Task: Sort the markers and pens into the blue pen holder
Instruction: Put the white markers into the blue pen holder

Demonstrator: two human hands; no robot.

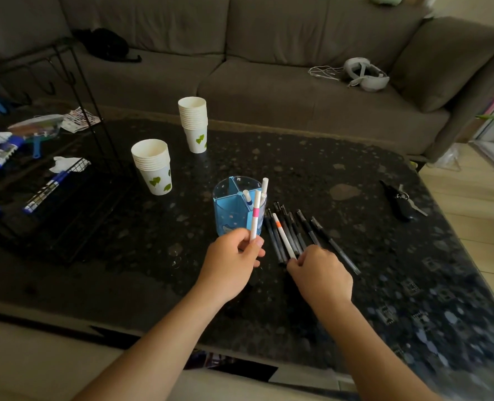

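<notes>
The blue pen holder (230,209) stands upright mid-table, split into compartments, with white markers poking out of its right side. My left hand (234,256) is shut on a white marker with a pink band (255,217), held upright just in front of the holder. To the holder's right, several black pens (306,230) lie in a row on the table, with a white marker with an orange band (283,238) among them. My right hand (321,273) pinches the near end of that orange-banded marker, which still lies on the pile.
Two stacks of white paper cups (154,166) (194,123) stand behind and left of the holder. A black wire rack (66,180) with blue markers fills the left side. Keys (401,201) lie at the right. A grey sofa (268,68) runs behind the dark table (384,256).
</notes>
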